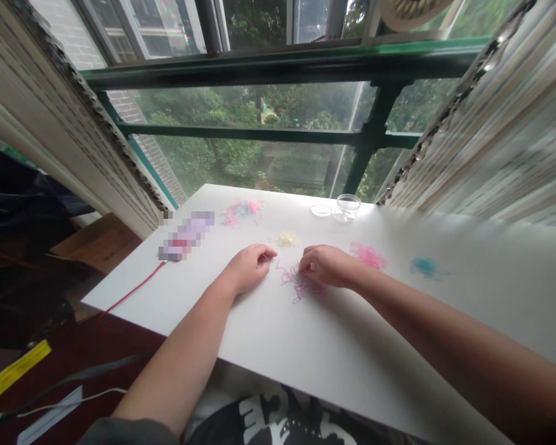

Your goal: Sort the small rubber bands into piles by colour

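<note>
A loose heap of thin purple rubber bands (299,285) lies on the white table between my hands. My right hand (327,266) is at the heap's right edge, its fingers curled down and pinched together; whatever is between the tips is hidden. To the left of the heap, my left hand (250,269) rests on its side with fingers bent and thumb and forefinger close together; anything held there is too small to make out. Just beyond the hands is a small pale yellow pile (286,239). Beside my right wrist sits a pink pile of bands (369,255).
A teal pile (426,266) lies farther right, and a mixed pink and blue pile (244,210) at the back left. A clear round container (347,209) stands beside a round lid (321,211) near the window. A blurred-out device (188,235) with a red cable (136,287) lies left.
</note>
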Motion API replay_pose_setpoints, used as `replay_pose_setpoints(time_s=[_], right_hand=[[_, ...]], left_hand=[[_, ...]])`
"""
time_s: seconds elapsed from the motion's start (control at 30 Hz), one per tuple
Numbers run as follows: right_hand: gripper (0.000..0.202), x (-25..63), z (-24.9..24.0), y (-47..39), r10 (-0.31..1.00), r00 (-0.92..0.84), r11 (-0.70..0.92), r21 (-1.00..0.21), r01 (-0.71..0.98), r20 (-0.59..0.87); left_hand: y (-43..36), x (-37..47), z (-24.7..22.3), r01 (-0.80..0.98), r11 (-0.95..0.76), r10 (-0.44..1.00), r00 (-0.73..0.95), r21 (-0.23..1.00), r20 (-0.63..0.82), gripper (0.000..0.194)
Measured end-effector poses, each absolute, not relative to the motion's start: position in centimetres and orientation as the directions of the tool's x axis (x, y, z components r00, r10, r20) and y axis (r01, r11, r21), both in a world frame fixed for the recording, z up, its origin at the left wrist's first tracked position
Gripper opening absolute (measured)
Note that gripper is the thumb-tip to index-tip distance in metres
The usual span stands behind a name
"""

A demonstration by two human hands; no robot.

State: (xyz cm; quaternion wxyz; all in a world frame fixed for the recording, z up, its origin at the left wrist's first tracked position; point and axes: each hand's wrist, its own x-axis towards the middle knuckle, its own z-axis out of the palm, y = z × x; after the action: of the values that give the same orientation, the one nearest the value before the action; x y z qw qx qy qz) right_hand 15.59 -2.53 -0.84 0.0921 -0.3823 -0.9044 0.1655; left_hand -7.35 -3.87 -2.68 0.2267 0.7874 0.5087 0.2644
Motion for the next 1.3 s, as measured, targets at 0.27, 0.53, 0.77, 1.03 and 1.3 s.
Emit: replay_pose_setpoints(time_s=[0.27, 0.53, 0.77, 1.03, 1.3], right_hand=[[0.017, 15.4, -0.9, -3.2, 0.661, -0.741, 0.743, -0.239, 0.625, 0.12], [0.013, 22.1, 2.3, -2.8, 0.836, -0.46, 0.525, -0.193, 0.829, 0.298], [0.014, 28.7, -0.2, -4.5, 0.927, -0.245, 0.3, -0.17, 0.939, 0.283], [0.012, 27.2, -0.9, -8.6, 0.854, -0.225, 0.407, -0.333, 0.851, 0.469], [0.01, 26.0, -1.7, -10.6, 0.77, -0.192, 0.558, -0.495, 0.667, 0.609]], left_hand=[[-4.5, -6.7, -2.0, 0.658, -0.477, 0.865, 0.468, 0.583, 0.18, 0.027], [-6.5, -4.6, -1.9, 0.723, -0.483, 0.858, 0.502, 0.494, 0.103, 0.079], [-7.2, -3.3, -2.4, 0.623, -0.523, 0.795, 0.602, 0.582, 0.07, 0.104], [-8.0, -1.7, -3.4, 0.725, -0.516, 0.835, 0.544, 0.457, 0.08, 0.101], [-6.6, 2.1, -4.2, 0.693, -0.608, 0.784, 0.6, 0.387, 0.158, 0.078]])
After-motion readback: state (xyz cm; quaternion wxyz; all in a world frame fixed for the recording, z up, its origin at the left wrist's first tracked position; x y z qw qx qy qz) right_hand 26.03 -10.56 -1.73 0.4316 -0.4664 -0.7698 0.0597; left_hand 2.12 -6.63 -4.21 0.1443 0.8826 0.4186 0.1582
